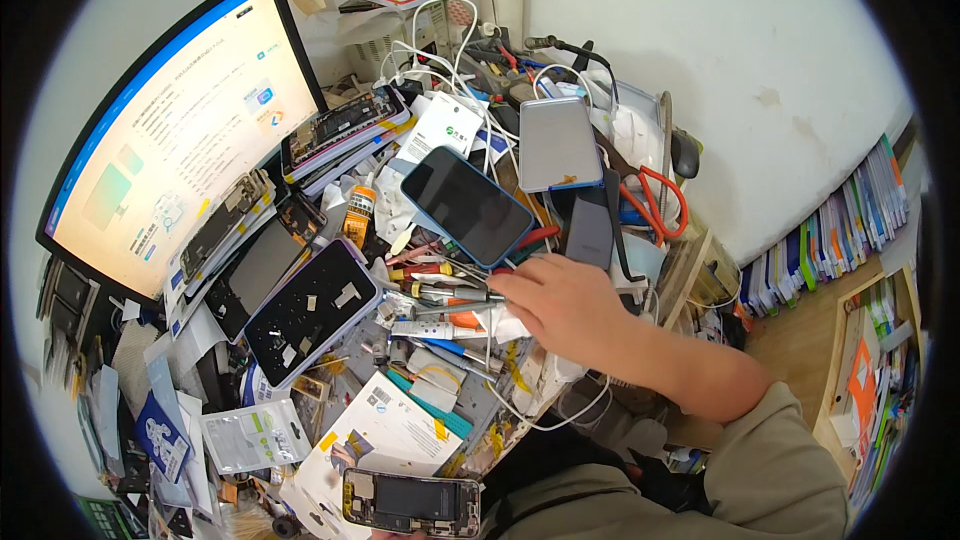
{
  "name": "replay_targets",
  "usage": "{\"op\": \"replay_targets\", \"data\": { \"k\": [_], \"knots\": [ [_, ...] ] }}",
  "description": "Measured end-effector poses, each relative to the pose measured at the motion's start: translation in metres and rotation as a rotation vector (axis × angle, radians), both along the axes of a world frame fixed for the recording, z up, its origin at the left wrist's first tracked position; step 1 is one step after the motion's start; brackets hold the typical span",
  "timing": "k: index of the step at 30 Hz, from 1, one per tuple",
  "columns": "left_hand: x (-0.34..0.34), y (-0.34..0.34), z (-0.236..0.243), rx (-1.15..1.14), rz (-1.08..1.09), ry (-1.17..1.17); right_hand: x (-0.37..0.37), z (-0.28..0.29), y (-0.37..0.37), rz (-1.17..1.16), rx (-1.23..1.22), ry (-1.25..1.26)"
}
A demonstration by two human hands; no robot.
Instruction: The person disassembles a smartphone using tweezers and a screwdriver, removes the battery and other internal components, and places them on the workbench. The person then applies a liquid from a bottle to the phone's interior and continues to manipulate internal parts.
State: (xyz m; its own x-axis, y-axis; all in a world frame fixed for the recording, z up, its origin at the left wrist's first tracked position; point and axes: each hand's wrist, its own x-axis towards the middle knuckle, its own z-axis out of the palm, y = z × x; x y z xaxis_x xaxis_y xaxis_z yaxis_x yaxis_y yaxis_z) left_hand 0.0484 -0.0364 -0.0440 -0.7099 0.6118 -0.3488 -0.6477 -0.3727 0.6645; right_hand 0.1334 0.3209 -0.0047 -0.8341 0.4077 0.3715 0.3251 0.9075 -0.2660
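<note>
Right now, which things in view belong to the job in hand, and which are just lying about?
Likely in use:
opened phone, in the left hand
slender tools, by the right hand

Apparently lying about:
blue-edged phone
clear-fronted pouch
white box

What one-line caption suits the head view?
Left hand holds an opened phone low in frame; right hand is at a jumble of tools.
</note>
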Motion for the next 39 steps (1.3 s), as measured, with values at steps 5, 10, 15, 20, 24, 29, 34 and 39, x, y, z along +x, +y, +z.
{"op": "replay_targets", "data": {
  "k": [5, 10, 15, 20, 24, 29, 34, 39],
  "knots": [
    [0.001, 0.005, 0.007, 0.01, -0.028, 0.028, -0.002, 0.001, 0.008, -0.027, -0.015, 0.029],
    [0.002, 0.006, 0.005, 0.029, -0.007, 0.027, 0.003, -0.003, -0.009, 0.008, -0.017, 0.042],
    [0.001, 0.005, 0.002, -0.016, -0.018, 0.046, 0.013, -0.012, -0.036, 0.013, 0.092, 0.094],
    [0.002, 0.009, 0.007, -0.014, -0.009, 0.069, 0.023, -0.015, -0.058, 0.01, 0.081, 0.082],
    [0.004, 0.012, 0.014, -0.132, -0.004, 0.09, 0.016, -0.018, -0.058, -0.026, 0.091, 0.145],
    [0.005, 0.014, 0.018, -0.182, 0.082, 0.049, 0.006, -0.014, -0.048, -0.05, 0.049, 0.138],
    [0.005, 0.016, 0.022, -0.175, 0.035, 0.035, 0.007, 0.004, -0.044, -0.154, -0.153, 0.03],
    [0.004, 0.016, 0.024, -0.072, 0.027, 0.011, 0.007, 0.023, -0.04, -0.196, -0.217, -0.178]
  ]
}}
